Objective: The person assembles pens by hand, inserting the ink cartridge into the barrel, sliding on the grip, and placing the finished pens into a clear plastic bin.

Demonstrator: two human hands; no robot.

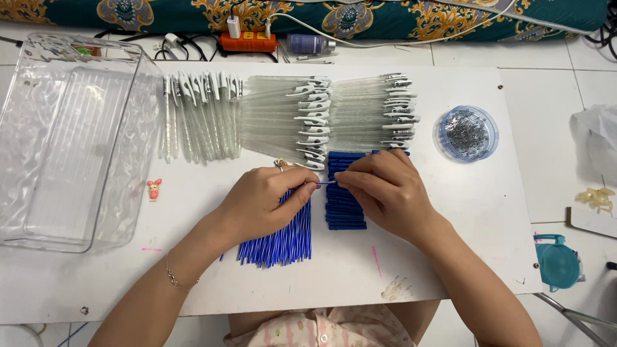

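Observation:
My left hand rests over a bundle of thin blue pen refills on the white board and pinches one refill at its tip. My right hand meets it from the right, fingertips closed on the same refill's end, above a stack of short blue tubes. Rows of clear pen barrels with white clips lie just beyond both hands.
A large clear plastic bin stands at the left. A round blue lid holding several tiny metal parts sits at the right. A small pink figurine lies near the bin. A teal cup stands off the board's right edge.

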